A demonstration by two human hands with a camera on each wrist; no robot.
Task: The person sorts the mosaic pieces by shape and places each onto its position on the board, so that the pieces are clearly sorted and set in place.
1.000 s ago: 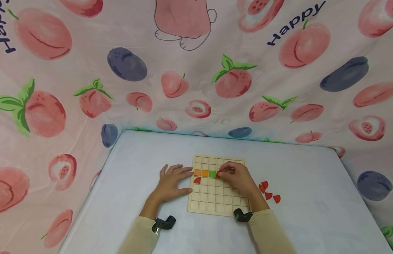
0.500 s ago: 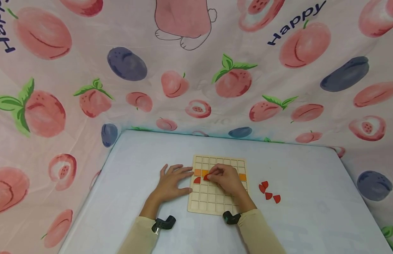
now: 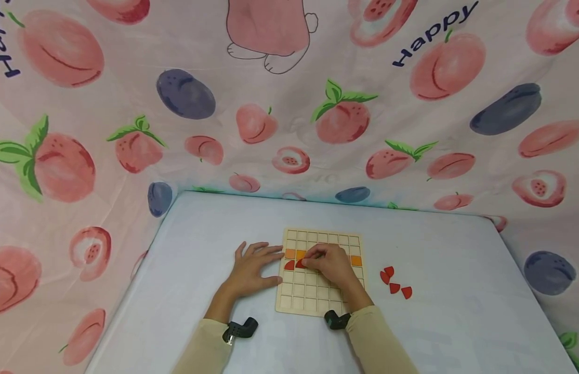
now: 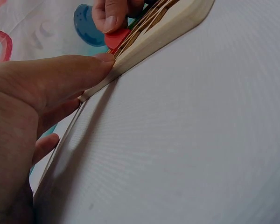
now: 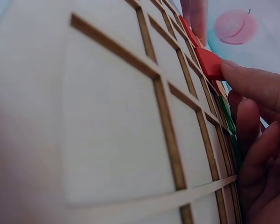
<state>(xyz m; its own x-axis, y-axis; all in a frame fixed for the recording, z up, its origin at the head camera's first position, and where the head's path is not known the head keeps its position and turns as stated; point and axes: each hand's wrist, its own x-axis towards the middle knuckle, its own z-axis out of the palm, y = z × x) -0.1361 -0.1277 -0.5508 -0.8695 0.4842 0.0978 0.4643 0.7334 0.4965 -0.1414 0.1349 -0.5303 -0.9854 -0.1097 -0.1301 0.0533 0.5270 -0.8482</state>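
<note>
A square wooden grid board [image 3: 299, 304] lies on the white table. My right hand [image 3: 333, 267] pinches a red quarter-circle piece [image 5: 209, 64] between thumb and fingers, tilted at a cell in the row below the coloured squares. Just left of it, another red quarter-circle piece [image 3: 289, 265] lies in the first cell of that row. My left hand [image 3: 255, 270] is spread at the board's left edge, its thumb [image 4: 79, 74] and fingertips touching the rim. An orange square [image 3: 290, 253] and a second orange square [image 3: 356, 261] sit in the row above; my right hand hides the cells between.
Several loose red quarter-circle pieces [image 3: 394, 288] lie on the table right of the board. A fruit-print cloth [image 3: 289, 104] hangs behind and beside the table [image 3: 458, 311]. Black wrist devices [image 3: 242, 328] are strapped to both wrists.
My right hand has moved left and slightly toward me across the board, bringing the red quarter-circle piece beside the first one. The left hand has stayed in place.
</note>
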